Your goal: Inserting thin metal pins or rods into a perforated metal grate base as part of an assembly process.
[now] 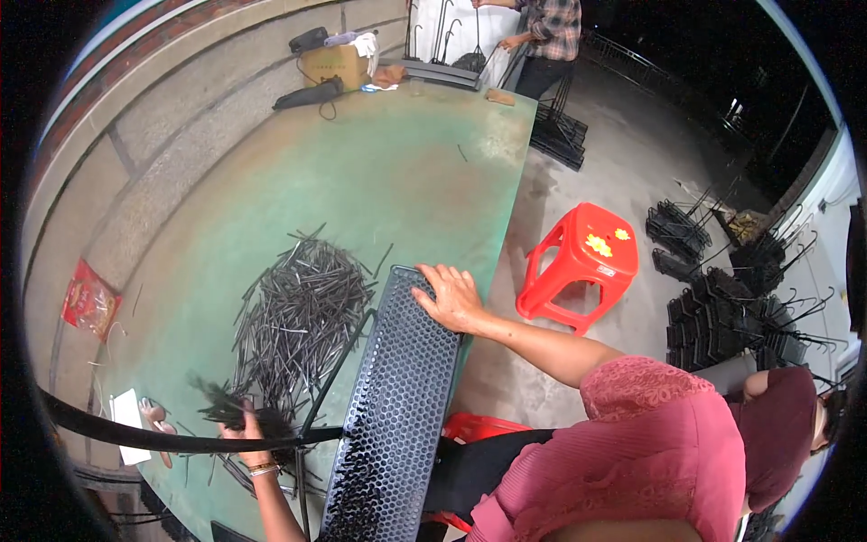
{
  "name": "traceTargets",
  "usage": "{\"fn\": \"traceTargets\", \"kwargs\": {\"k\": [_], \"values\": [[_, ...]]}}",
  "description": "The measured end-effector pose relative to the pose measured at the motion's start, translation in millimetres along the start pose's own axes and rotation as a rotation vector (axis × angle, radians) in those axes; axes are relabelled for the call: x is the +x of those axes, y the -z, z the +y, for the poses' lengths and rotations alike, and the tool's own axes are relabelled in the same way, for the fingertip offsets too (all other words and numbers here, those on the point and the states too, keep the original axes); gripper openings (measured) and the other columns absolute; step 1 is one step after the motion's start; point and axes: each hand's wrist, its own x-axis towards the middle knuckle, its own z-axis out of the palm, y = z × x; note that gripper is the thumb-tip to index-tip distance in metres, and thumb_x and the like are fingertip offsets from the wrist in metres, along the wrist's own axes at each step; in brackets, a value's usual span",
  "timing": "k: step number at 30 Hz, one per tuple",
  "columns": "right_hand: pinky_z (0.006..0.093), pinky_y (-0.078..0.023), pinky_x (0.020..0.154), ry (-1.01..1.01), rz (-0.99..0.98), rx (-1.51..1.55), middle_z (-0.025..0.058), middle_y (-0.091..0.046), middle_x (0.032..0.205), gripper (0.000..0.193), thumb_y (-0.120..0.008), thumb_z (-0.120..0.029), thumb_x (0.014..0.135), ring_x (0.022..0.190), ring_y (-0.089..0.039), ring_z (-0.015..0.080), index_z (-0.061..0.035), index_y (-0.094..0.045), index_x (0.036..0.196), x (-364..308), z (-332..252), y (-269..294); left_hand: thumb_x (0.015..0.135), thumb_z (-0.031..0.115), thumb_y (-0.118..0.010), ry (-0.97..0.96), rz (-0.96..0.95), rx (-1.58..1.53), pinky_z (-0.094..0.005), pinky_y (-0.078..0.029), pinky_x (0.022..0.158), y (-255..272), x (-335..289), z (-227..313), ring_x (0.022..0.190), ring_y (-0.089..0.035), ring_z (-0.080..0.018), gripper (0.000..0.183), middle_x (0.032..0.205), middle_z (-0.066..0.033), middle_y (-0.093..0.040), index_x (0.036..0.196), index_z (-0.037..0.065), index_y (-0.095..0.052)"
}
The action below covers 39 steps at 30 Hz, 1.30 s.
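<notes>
A dark perforated metal panel [411,361] with rows of round holes lies along the table's near right side. Black tufts [354,492] stick up from its lower part. My right hand [449,298] grips the panel's far end, thumb on its face and fingers at the edge. At lower left, my left hand [246,435] is closed around a bunch of thin black strips [217,402], partly blurred. A loose pile of dark thin strips [302,316] lies just beyond it. A black bent rod [181,441] reaches from the panel across my left hand, hiding part of it.
On the green table [388,172] lie a red packet [90,298] and a white card [129,425]. A cardboard box [334,65] is at the far end, near another person [553,32]. A red stool [587,262] and stacked black hooked racks [722,316] stand right.
</notes>
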Motion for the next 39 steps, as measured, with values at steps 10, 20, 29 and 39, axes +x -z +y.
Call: {"fn": "traceTargets", "kwargs": {"k": [10, 20, 29, 39], "values": [[0.0389, -0.034, 0.082, 0.011, 0.002, 0.015, 0.0129, -0.055, 0.102, 0.046, -0.05, -0.039, 0.086, 0.097, -0.051, 0.0279, -0.0092, -0.049, 0.121, 1.6, -0.1, 0.5, 0.07, 0.014, -0.071, 0.039, -0.028, 0.243, -0.0355, -0.048, 0.078, 2.9, -14.7, -22.2, 0.079, -0.059, -0.0218, 0.034, 0.089, -0.012, -0.063, 0.095, -0.002, -0.055], [0.0387, -0.034, 0.082, -0.001, -0.025, 0.022, 0.0127, -0.055, 0.102, 0.047, -0.05, -0.039, 0.086, 0.097, -0.051, 0.0277, -0.0093, -0.048, 0.123, 4.2, -4.3, -1.0, 0.068, 0.022, -0.078, -0.026, 0.053, 0.251, -0.0331, -0.047, 0.078, 10.1, -7.3, -60.4, 0.081, -0.055, -0.0187, 0.047, 0.095, -0.0091, -0.06, 0.1, -0.001, -0.052], [0.039, -0.034, 0.083, 0.009, -0.01, 0.003, 0.0129, -0.055, 0.104, 0.047, -0.05, -0.039, 0.087, 0.098, -0.05, 0.0278, -0.0094, -0.048, 0.123, 3.3, -1.2, -1.9, 0.076, 0.022, -0.072, 0.273, 0.038, -0.043, -0.0331, -0.047, 0.077, 4.5, 1.9, -37.6, 0.079, -0.056, -0.0188, 0.039, 0.093, -0.0075, -0.062, 0.102, -0.002, -0.056], [0.0407, -0.034, 0.084, -0.006, -0.033, 0.023, 0.0139, -0.055, 0.106, 0.047, -0.048, -0.04, 0.087, 0.1, -0.05, 0.0289, -0.0093, -0.047, 0.123, 1.3, 1.1, 0.3, 0.074, 0.018, -0.07, 0.764, -0.158, -0.45, -0.0321, -0.049, 0.064, 37.5, 51.7, 26.5, 0.069, -0.059, -0.0171, 0.02, 0.072, -0.0054, -0.061, 0.083, 0.002, -0.061]]}}
